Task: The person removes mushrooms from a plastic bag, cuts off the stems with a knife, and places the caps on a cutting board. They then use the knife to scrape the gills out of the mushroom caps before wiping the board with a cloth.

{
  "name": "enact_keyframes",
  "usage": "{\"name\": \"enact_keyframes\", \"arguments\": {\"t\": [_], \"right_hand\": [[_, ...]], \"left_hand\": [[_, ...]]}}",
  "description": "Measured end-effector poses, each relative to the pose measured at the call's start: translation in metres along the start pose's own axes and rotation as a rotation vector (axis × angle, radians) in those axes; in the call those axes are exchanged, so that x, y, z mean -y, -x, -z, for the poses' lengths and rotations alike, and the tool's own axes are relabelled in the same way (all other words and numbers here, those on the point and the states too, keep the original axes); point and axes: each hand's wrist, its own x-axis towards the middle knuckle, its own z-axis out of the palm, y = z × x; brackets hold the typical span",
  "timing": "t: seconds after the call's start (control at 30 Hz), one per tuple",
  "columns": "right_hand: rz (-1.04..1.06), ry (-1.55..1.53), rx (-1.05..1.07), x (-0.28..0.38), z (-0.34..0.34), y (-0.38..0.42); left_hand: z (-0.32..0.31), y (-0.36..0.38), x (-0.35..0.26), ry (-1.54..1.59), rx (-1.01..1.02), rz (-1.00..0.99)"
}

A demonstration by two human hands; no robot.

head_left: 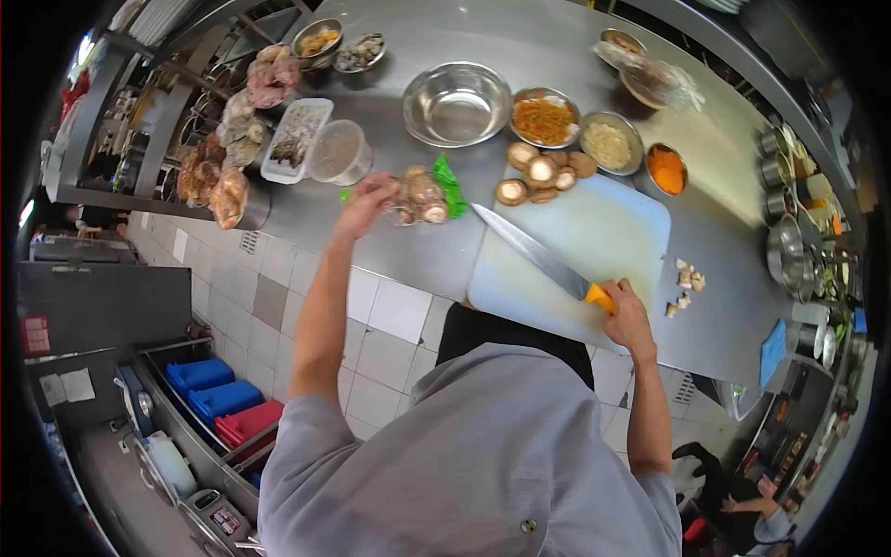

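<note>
My right hand (628, 316) is wrapped round the yellow handle of a kitchen knife (538, 255). Its blade lies low over a white cutting board (594, 297), pointing to the upper left. Left of the board, my left hand (369, 204) has its fingers closed at the edge of a clear plastic bag of mushrooms (424, 197). A bright green piece of packaging (450, 187) shows at the bag's right side. Several loose mushrooms (540, 171) with brown caps and pale stems sit in a cluster at the board's upper left corner.
A steel bowl (457, 104) stands behind the bag. Bowls of shredded vegetables (544, 121), pale chopped food (611, 143) and orange pieces (666, 171) line the board's far side. Cut pieces (685, 278) lie right of it. Plastic tubs (340, 151) are at left; a person (742, 506) is at lower right.
</note>
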Motion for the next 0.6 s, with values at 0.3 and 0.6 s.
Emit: {"name": "enact_keyframes", "arguments": {"t": [0.3, 0.6], "right_hand": [[-0.249, -0.475, 0.165, -0.062, 0.024, 0.105], [-0.271, -0.504, 0.073, -0.133, 0.006, 0.176]], "left_hand": [[0.033, 0.047, -0.007, -0.764, -0.336, -0.258], [-0.103, 0.119, 0.000, -0.380, -0.360, -0.282]]}}
